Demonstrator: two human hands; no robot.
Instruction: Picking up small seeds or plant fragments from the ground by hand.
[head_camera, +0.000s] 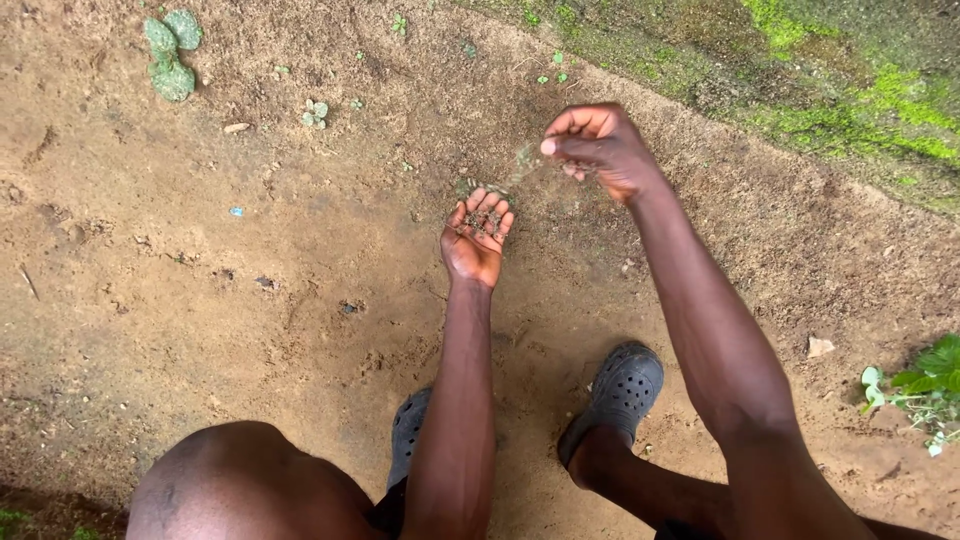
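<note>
Item one: my left hand (476, 238), palm up and fingers spread into a shallow cup, so the small dark bits of plant debris and soil (485, 220) stay put in it.

Item two: my right hand (598, 150), raised just beside and above the cup, fingertips pinched together on a thin greenish sprig (522, 165), which blurs as it hangs toward the palm.

Item three: bare brown earth (200, 300) beneath; grey perforated clogs (622, 392) planted apart, giving a steady stance.
</note>
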